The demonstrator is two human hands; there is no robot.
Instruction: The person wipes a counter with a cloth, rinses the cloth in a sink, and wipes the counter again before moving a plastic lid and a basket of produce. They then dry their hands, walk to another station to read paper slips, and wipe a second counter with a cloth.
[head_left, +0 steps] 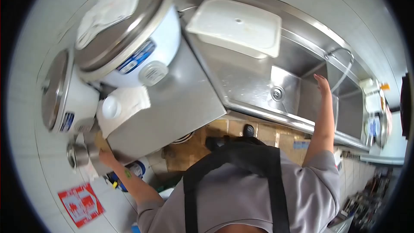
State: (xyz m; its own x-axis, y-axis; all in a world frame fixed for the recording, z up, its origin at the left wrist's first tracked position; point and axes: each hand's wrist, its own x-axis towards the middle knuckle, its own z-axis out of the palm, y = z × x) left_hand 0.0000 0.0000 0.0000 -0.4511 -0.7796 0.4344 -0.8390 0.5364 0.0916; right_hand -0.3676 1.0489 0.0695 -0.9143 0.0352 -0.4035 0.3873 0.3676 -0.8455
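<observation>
My left hand [105, 156] is low at the left, by the corner of the steel table [181, 108]. Its fingers look closed on a tan flat thing [101, 141], whose kind I cannot make out. Close by stand a round metal container [78, 154] and a white cloth [123, 114] with a small white bowl [111, 107] on it. My right hand [321, 84] reaches over the steel sink [297, 90], fingers stretched and nothing seen in them. Beyond it, a thin curved faucet [350, 58] rises at the sink's back rim.
Two big rice cookers [166, 47] with metal lids stand at the left; a folded cloth [112, 11] lies on the larger one. A white lidded tub [237, 23] rests across the sink's left part. Bottles [373, 99] line the right side. A red-and-white sign [81, 204] shows lower left.
</observation>
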